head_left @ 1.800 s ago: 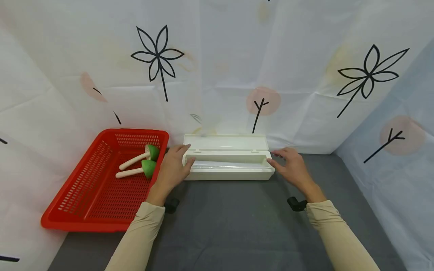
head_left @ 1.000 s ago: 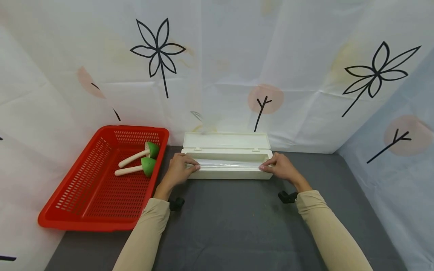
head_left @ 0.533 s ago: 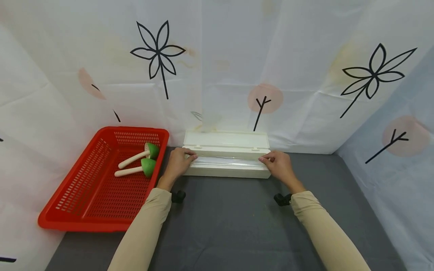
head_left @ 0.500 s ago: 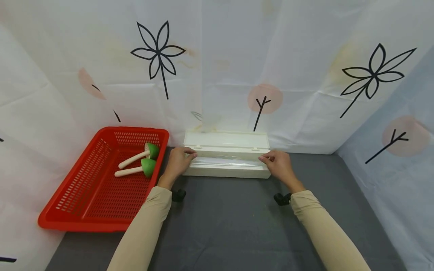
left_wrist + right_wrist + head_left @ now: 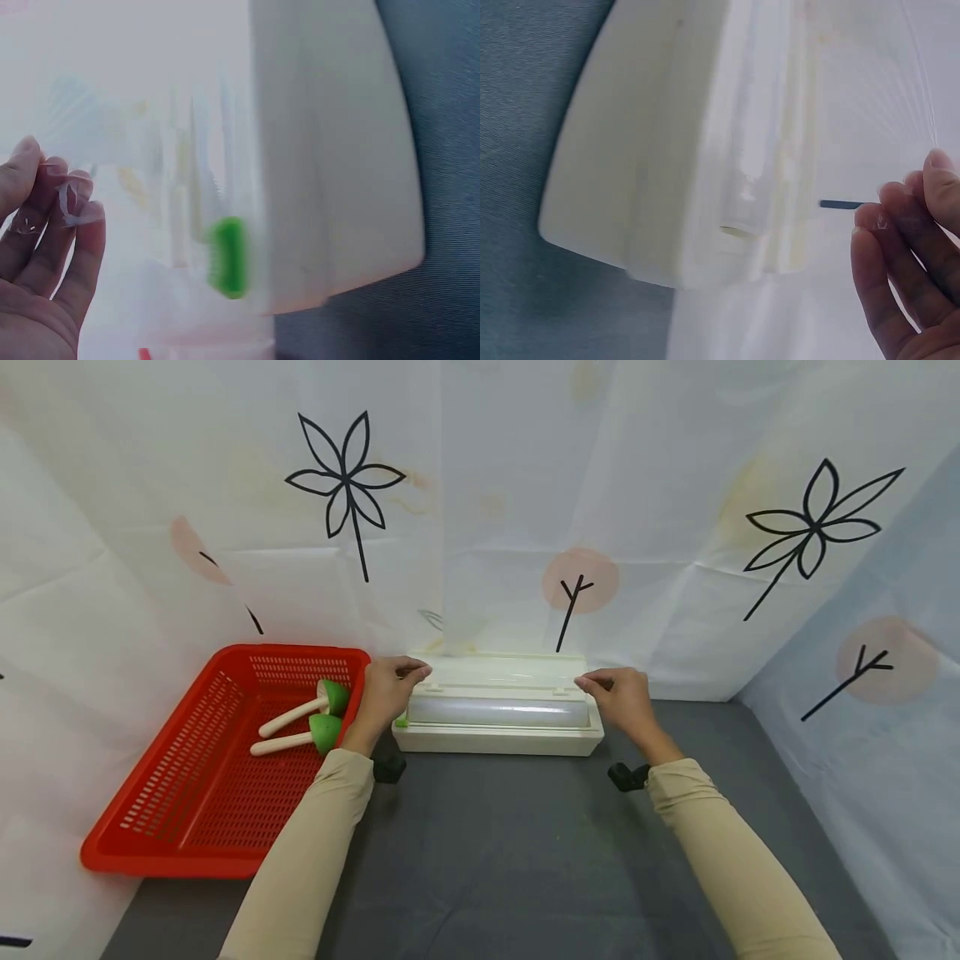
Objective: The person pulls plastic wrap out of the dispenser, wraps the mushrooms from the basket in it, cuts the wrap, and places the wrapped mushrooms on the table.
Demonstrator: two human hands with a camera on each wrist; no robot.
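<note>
**Cling film sheet** (image 5: 498,670): clear, drawn up out of the cream dispenser box (image 5: 497,739). It spans the gap between the two hands, its long axis running left to right, parallel to the box. The free edge is at the level of the fingers and above the roll; the rest slopes down and toward the person into the box trough.

**Left hand** (image 5: 384,689): at the left end of the box, raised above it. Fingers (image 5: 71,214) pinch the left corner of the film, which is seen crumpled against the fingertips in the left wrist view.

**Right hand** (image 5: 621,695): at the right end of the box, at matching height. Fingers (image 5: 889,225) are curled with the film's right corner caught between the tips.

**Dispenser box**: on the grey counter (image 5: 495,860), against the back cloth wall, lid (image 5: 498,662) open and leaning back. A green slider (image 5: 227,255) sits at its left end. Each hand is nearest its own end of the sheet, and neither reaches across.

**Red basket** (image 5: 161,852): left of the box, just beside the left hand, holding two green-headed sticks (image 5: 300,727).
</note>
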